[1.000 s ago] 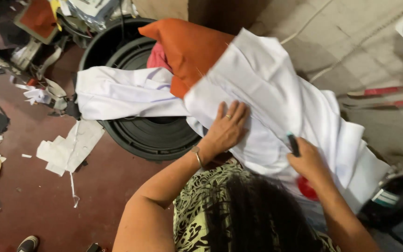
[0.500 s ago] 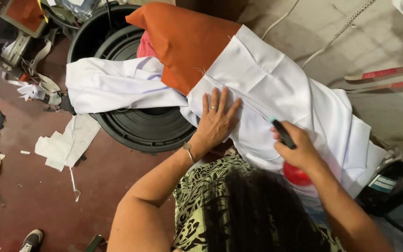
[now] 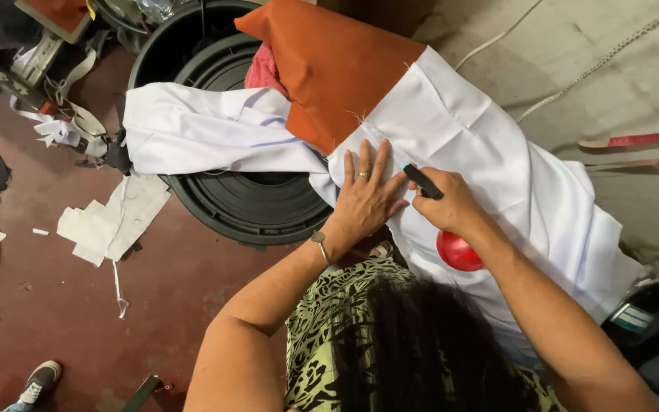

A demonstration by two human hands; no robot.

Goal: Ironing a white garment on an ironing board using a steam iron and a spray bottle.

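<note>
Left hand (image 3: 366, 200) now flat, fingers spread, on white cloth (image 3: 490, 168); right hand (image 3: 445, 204), moved closer, gripping dark tool (image 3: 422, 181).

Right hand (image 3: 451, 206) with dark tool (image 3: 422, 181) moved left across white cloth (image 3: 490, 152), now just beside left hand (image 3: 366, 197). Left hand flattened, fingers spread, nearer orange cloth (image 3: 337, 69) edge. Red round object (image 3: 459, 252) more exposed below right wrist.

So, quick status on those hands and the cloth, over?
Left hand flat on white cloth. Right hand grips small black tool, tip on cloth. Orange fabric overlaps top edge.
</note>
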